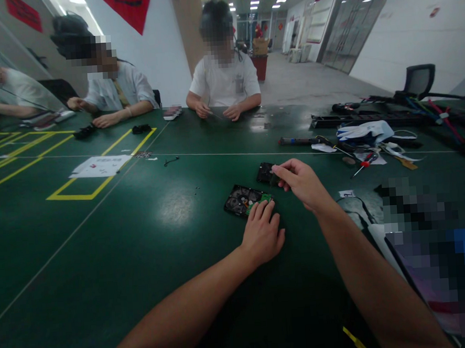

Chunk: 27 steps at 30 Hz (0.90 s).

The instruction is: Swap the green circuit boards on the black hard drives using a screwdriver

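Observation:
A hard drive (237, 199) lies on the green tabletop, with its label side down or hidden and a green circuit board (264, 198) at its right end. My left hand (262, 230) rests over that end, fingers spread and touching the board and the drive's edge. Just behind it is a second, smaller black drive-like part (264, 172). My right hand (298, 183) is at that part's right side, thumb and fingers pinched together. A small dark, thin piece seems to be between the fingertips; its kind is not clear.
Tiny screws (196, 190) lie left of the drive. To the right are a screwdriver (368, 161), a white-and-blue cloth item (366, 133) and cables. A paper sheet (100, 166) lies at left within yellow tape. Several people sit across the table.

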Each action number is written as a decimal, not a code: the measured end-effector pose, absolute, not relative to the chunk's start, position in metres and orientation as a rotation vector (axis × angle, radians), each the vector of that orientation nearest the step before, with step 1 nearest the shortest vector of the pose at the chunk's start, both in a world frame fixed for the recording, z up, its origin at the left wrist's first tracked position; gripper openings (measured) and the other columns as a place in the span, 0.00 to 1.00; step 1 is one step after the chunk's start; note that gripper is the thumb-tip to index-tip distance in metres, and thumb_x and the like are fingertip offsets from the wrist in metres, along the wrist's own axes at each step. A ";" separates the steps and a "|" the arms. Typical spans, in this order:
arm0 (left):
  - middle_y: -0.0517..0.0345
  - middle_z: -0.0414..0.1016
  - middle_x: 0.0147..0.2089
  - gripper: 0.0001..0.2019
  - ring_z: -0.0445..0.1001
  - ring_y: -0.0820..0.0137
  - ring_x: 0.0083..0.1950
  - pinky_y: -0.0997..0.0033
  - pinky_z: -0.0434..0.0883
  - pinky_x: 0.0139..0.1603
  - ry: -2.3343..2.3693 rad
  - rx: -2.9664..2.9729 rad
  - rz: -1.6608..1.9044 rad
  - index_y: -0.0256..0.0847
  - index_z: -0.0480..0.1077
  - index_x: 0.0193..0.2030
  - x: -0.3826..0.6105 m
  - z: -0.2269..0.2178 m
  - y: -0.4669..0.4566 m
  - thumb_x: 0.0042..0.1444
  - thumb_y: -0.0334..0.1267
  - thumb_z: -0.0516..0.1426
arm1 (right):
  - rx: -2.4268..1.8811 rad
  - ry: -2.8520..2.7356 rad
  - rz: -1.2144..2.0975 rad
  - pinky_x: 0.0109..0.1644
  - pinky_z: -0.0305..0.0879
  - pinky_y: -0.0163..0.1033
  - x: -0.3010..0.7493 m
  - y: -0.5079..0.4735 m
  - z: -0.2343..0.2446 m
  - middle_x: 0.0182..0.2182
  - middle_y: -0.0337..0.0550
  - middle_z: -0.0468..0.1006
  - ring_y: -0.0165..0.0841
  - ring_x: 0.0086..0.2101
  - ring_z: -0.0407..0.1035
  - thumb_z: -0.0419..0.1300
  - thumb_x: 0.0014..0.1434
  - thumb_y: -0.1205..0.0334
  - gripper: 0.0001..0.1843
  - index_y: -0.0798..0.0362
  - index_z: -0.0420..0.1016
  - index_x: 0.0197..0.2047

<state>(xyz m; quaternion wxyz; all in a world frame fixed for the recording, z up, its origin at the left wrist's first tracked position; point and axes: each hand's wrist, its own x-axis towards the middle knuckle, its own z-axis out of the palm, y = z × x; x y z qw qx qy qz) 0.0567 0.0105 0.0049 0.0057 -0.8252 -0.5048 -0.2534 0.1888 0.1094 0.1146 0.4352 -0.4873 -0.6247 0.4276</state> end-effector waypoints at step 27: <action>0.40 0.65 0.70 0.16 0.61 0.48 0.73 0.41 0.58 0.74 -1.573 -2.573 -0.779 0.38 0.73 0.53 0.057 0.004 0.011 0.63 0.45 0.58 | -1.041 -1.412 1.363 0.30 0.69 0.35 0.187 0.112 0.113 0.45 0.47 0.81 0.29 0.28 0.71 0.58 0.65 0.53 0.12 0.52 0.78 0.43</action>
